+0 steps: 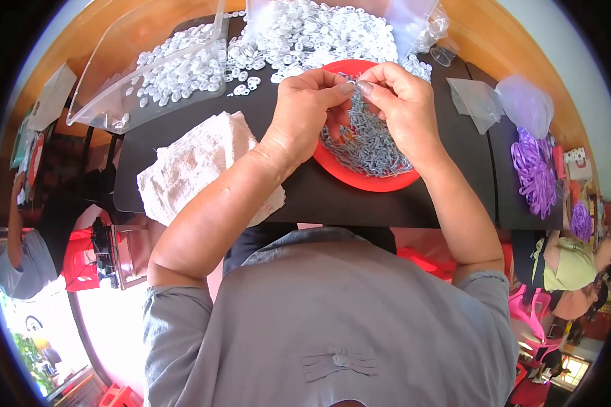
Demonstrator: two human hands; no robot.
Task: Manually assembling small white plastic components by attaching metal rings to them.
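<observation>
My left hand [307, 105] and my right hand [406, 105] meet over the far part of a red plate [380, 184]. The fingertips of both are pinched together on something too small to make out. Heaped in the plate are many thin, grey, screw-like pieces [373, 146]. Just beyond my hands spreads a large pile of small white oval plastic pieces [326, 30], some with holes. A crumpled whitish textured cloth [190, 163] lies by my left forearm, which partly covers it.
A clear plastic bin [91, 85] with more white ovals stands at the far left of the dark table [299, 197]. Clear bags [478, 102] and a purple bundle of straps [535, 169] lie to the right. Other people [570, 264] sit at both sides.
</observation>
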